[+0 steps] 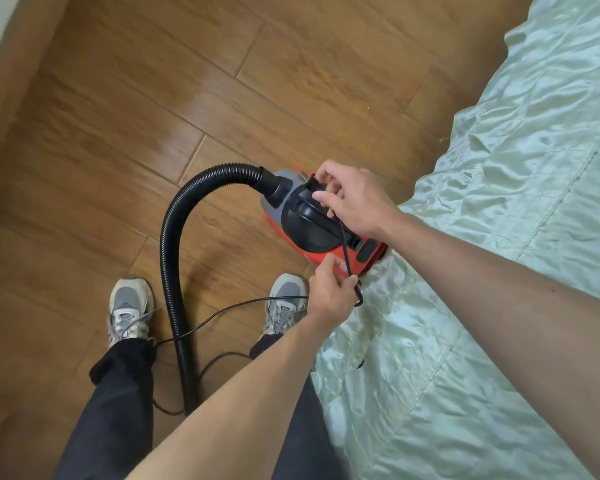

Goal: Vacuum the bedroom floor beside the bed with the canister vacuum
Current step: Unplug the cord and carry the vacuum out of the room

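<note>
A red and grey canister vacuum [302, 223] with a black top handle sits at the edge of the bed [499, 271]. Its black ribbed hose [174, 244] arcs left and runs down to the floor between my feet. My right hand [354, 199] is over the vacuum's handle and pinches the thin black power cord [345, 247] there. My left hand [329, 296] grips the same cord lower down, just in front of the vacuum. From that hand the cord trails left across the hose and loops on the floor.
Wooden plank floor [153, 116] stretches ahead and to the left. A brown baseboard and wall [0, 64] border it at far left. The bed's pale green satin quilt fills the right side. My two feet in grey sneakers [129, 310] stand on either side of the hose.
</note>
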The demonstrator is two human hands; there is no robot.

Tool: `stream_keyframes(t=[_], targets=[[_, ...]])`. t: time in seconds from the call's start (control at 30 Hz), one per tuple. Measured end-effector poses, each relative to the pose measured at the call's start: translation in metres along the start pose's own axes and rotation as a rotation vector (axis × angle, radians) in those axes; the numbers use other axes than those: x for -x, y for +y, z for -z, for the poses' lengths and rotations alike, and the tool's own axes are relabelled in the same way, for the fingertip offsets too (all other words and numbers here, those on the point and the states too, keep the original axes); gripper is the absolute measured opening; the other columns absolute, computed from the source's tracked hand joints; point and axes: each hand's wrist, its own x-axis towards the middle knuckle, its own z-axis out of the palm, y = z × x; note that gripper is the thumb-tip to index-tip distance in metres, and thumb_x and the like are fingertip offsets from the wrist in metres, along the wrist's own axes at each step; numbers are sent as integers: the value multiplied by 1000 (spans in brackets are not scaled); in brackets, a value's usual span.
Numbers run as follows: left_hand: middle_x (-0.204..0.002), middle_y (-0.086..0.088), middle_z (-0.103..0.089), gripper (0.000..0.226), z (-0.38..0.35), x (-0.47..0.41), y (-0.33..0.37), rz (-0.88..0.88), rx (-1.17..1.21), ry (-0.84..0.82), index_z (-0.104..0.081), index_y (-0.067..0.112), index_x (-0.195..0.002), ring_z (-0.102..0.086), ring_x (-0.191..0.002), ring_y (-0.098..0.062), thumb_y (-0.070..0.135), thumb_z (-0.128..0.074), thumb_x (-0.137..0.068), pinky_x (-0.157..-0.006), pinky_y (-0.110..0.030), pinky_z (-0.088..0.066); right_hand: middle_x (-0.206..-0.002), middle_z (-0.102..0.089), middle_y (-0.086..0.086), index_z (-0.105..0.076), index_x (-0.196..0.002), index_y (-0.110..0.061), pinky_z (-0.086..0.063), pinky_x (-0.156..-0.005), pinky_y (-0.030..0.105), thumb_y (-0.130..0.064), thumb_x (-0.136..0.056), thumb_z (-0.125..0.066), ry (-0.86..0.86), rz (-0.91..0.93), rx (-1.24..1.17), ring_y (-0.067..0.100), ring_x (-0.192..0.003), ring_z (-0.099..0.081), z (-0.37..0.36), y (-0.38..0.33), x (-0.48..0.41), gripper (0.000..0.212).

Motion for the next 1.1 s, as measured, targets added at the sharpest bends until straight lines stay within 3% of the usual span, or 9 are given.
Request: stream_keyframes(t=[0.13,0.33,0.57,0.67,0.83,0.93,1.0,1.1], targets=[[-74,-5,-61,28,-15,-9,-1,79,120,39,-46,23,-76,-71,-81,-32,7,-64,-91,-80,-50,-59,-83,-66,2,-54,-103,-19,-52,-71,37,-24,-96,-59,-79,57,118,23,-76,-65,-5,5,-8,10],[-84,-19,-71,29,-37,-25,-5,165,243,60,-47,22,-75,-74,-79,-31,5,-67,-87,-81,-48,-60,-96,-57,5,-57,-106,-15,-48,-79,42,-26,-96,-62,-97,149,257,25,-85,-56,-19,15,-14,16],[-76,-13,-72,26,-43,-44,-12,208,316,18,-48,17,-77,-75,-73,-28,5,-69,-87,-80,-48,-61,-104,-48,5,-55,-113,-17,-48,-83,40,-28,-97,-59,-123,110,252,23,-89,-55,-36,26,-20,19],[-85,-21,-71,19,-42,-51,-12,206,373,-23,-52,9,-82,-74,-69,-33,3,-70,-84,-75,-49,-62,-106,-49,6,-56,-116,-19,-47,-87,42,-27,-98,-56,-126,87,247,25,-94,-54,-44,28,-20,20],[-84,-19,-65,12,-29,-56,-8,197,411,-81,-61,2,-91,-65,-65,-29,4,-69,-82,-71,-41,-59,-104,-53,8,-60,-119,-18,-47,-87,44,-22,-98,-54,-44,72,167,28,-96,-56,-62,34,-12,22],[-93,-18,-70,23,-4,-52,-16,222,328,-135,-56,2,-100,-72,-76,-32,8,-73,-85,-68,-38,-61,-105,-59,8,-64,-122,-15,-45,-87,33,-21,-99,-55,43,61,117,24,-99,-57,-68,37,-9,26],[-89,-14,-67,24,27,-51,-33,249,236,-122,-50,8,-94,-69,-71,-28,12,-73,-89,-61,-34,-61,-100,-61,9,-65,-127,-13,-41,-84,26,-19,-99,-55,92,69,111,24,-97,-59,-72,39,-5,30],[-88,-13,-69,22,89,-54,-68,309,49,-26,-50,12,-90,-66,-61,-20,20,-71,-91,-63,-36,-63,-89,-61,12,-63,-132,-9,-45,-78,31,-16,-99,-56,151,90,95,26,-85,-59,-80,42,0,34]])
